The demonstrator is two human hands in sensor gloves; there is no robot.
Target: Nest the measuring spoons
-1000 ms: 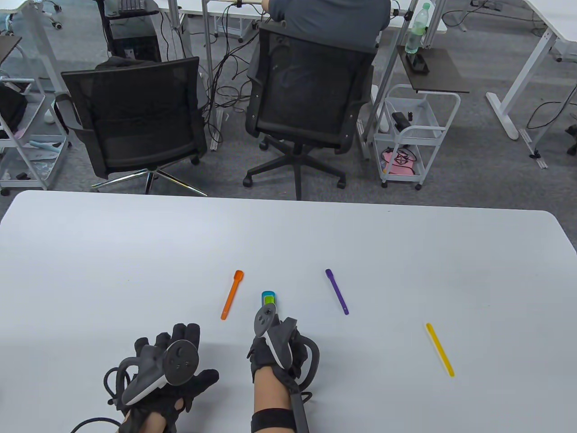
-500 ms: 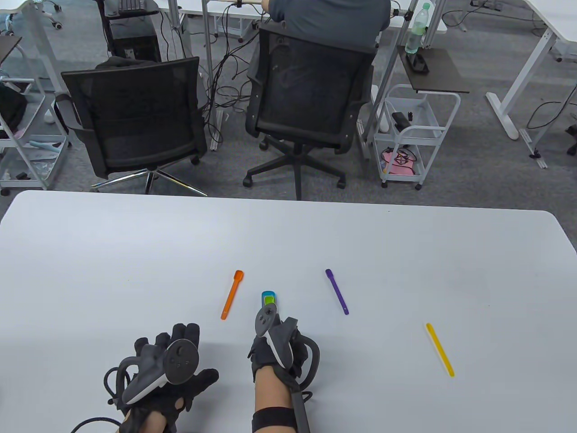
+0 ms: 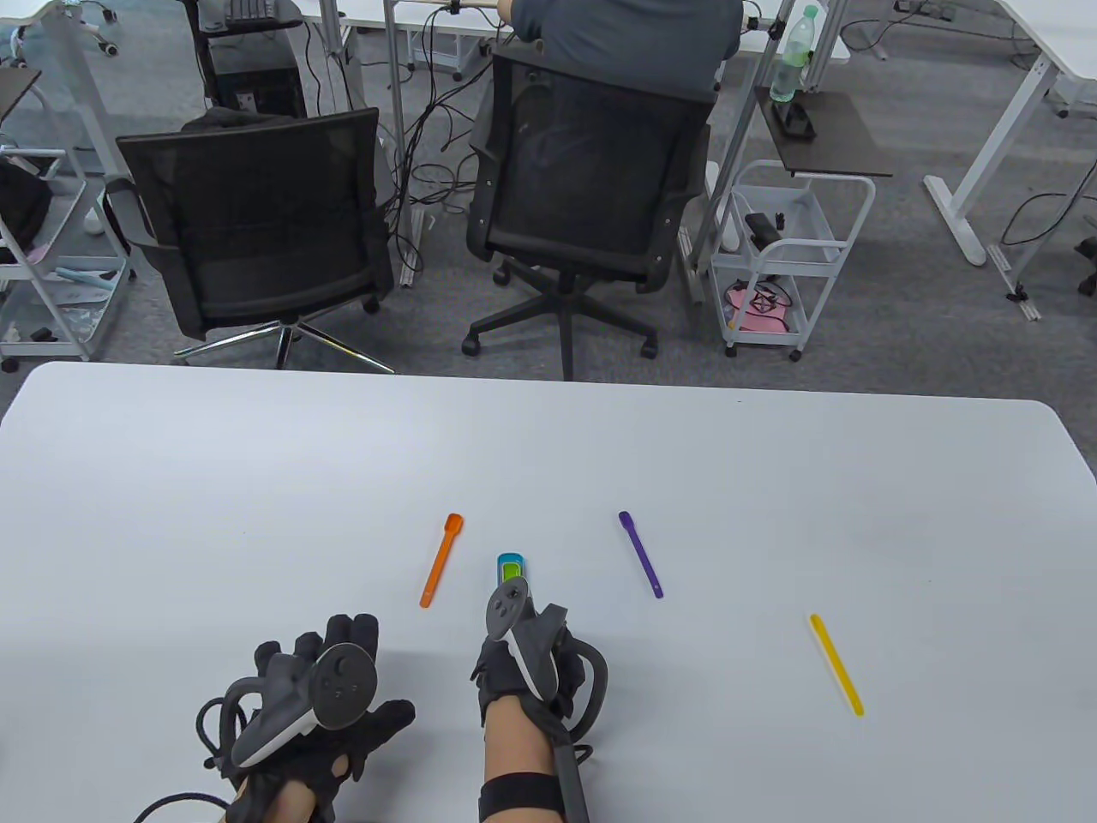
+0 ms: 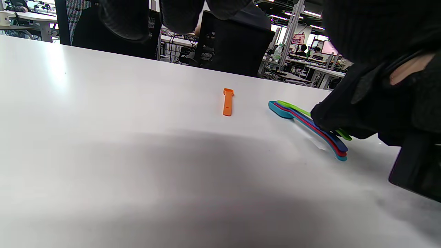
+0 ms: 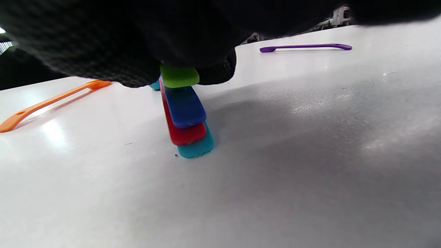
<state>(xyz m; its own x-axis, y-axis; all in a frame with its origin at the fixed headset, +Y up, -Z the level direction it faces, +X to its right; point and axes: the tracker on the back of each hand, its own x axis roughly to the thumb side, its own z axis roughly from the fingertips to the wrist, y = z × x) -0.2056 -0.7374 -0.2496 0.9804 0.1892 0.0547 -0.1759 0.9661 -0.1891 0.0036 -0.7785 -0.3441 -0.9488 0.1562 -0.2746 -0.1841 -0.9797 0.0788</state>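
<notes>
My right hand (image 3: 524, 660) presses its fingers (image 5: 206, 51) down on the green spoon (image 5: 179, 76), the top one in a stack with the blue spoon (image 5: 184, 106), red spoon (image 5: 186, 133) and teal spoon (image 5: 196, 148), near the front middle of the white table (image 3: 257, 480). My left hand (image 3: 313, 699) rests flat on the table, fingers spread, holding nothing. The orange spoon (image 3: 440, 560) lies just left of the stack, the purple spoon (image 3: 641, 555) to its right, and the yellow spoon (image 3: 836, 664) far right.
</notes>
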